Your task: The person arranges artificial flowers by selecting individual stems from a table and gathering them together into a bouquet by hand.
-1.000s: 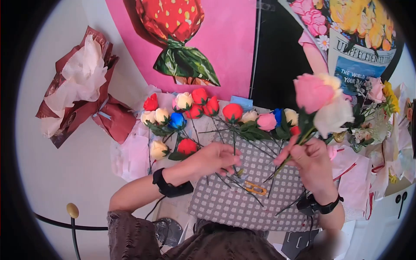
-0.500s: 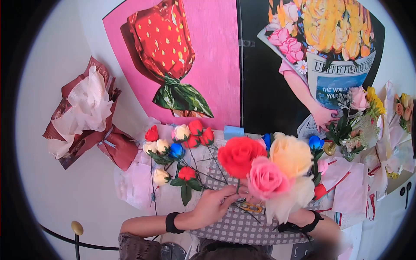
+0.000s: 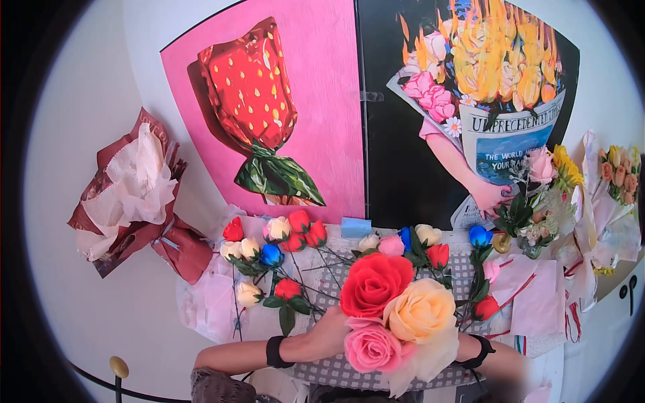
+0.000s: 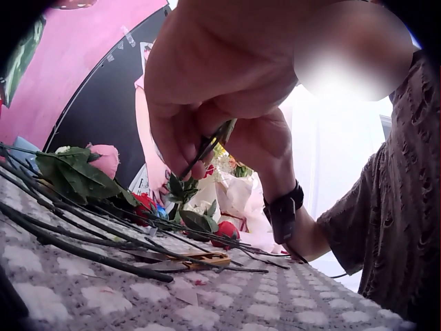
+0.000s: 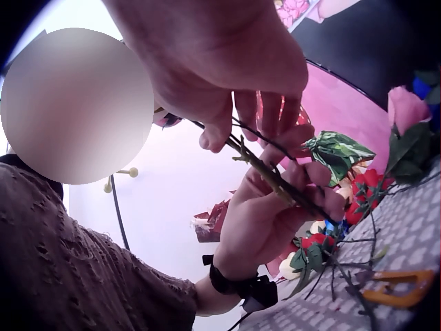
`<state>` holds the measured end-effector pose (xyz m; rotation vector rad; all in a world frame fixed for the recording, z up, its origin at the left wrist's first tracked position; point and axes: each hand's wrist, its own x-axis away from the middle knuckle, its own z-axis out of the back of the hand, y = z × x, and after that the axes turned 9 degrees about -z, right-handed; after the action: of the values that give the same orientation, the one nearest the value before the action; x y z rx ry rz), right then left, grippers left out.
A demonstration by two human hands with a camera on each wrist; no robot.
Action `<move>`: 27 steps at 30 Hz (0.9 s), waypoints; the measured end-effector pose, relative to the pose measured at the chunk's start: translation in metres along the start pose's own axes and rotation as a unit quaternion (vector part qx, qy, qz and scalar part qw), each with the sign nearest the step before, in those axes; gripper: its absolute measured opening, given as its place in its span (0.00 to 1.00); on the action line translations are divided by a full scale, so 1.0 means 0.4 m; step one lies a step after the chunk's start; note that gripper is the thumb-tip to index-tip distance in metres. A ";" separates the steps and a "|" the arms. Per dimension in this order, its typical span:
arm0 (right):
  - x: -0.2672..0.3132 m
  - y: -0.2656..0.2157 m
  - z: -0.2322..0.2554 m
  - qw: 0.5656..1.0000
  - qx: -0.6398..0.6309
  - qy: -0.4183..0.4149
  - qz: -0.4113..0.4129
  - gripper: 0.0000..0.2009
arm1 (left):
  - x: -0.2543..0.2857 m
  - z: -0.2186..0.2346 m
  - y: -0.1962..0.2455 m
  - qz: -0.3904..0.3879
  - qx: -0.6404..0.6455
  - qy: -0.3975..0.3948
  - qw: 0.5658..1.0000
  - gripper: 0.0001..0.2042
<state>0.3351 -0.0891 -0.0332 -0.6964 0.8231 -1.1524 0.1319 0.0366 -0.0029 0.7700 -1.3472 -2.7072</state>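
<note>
A bunch of large artificial roses faces the head camera: a red rose (image 3: pixel 376 285), a cream-yellow rose (image 3: pixel 422 310), a pink rose (image 3: pixel 373 346) and a white rose (image 3: pixel 420 363) low behind them. Their dark stems (image 5: pixel 265 172) run through both hands over the checked cloth (image 5: pixel 289 312). My left hand (image 5: pixel 265 207) grips the stems toward their lower ends. My right hand (image 5: pixel 227 62) holds them between thumb and fingers nearer the blooms; in the head view the roses hide it. A tool with a yellow-orange handle (image 5: pixel 400 289) lies on the cloth below the hands.
Smaller roses lie in loose rows, with a red rose (image 3: pixel 287 289) at left and a blue rose (image 3: pixel 480 236) at right. Wrapping in dark red paper (image 3: pixel 188 252) stands left. Pink sheets (image 3: pixel 537 295) and bouquets (image 3: pixel 537 195) are at right. Two paintings (image 3: pixel 269 101) stand behind.
The right hand has brought the pink, cream and white roses left and down to the left hand. A red rose now joins them in one bunch. The head view has tilted up.
</note>
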 end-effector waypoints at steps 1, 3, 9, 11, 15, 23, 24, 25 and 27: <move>-0.006 -0.009 0.013 0.997 -0.071 -0.027 -0.017 0.21 | 0.010 -0.009 -0.028 0.004 0.005 -0.010 1.000 0.17; -0.019 -0.038 0.037 0.988 -0.141 -0.054 -0.034 0.19 | 0.039 -0.034 -0.100 0.014 0.016 -0.030 0.999 0.14; -0.048 -0.233 0.088 0.938 -0.305 0.031 -0.159 0.09 | -0.014 0.041 0.042 0.136 -0.045 0.038 0.989 0.07; -0.047 -0.202 0.112 0.938 -0.301 0.075 -0.156 0.05 | 0.011 0.057 -0.020 0.144 0.044 0.093 0.984 0.08; -0.007 -0.131 0.156 0.912 -0.271 0.268 -0.156 0.03 | 0.054 0.144 -0.072 0.245 0.231 0.128 0.933 0.12; 0.031 -0.092 0.142 0.861 -0.373 0.304 -0.162 0.06 | -0.020 0.205 0.019 0.359 -0.081 -0.105 0.924 0.17; 0.031 -0.096 0.146 0.866 -0.370 0.299 -0.151 0.06 | -0.045 0.200 0.037 0.328 -0.107 -0.086 0.935 0.17; 0.031 -0.098 0.149 0.872 -0.366 0.295 -0.139 0.06 | -0.069 0.193 0.044 0.296 -0.133 -0.066 0.944 0.17; 0.033 -0.099 0.153 0.869 -0.369 0.296 -0.144 0.07 | -0.115 0.178 0.027 0.248 -0.125 -0.066 0.958 0.15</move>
<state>0.3695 -0.1088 0.0293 -1.1393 1.7830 -1.3401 0.1393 0.0934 0.0603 0.1952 -1.0121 -2.4756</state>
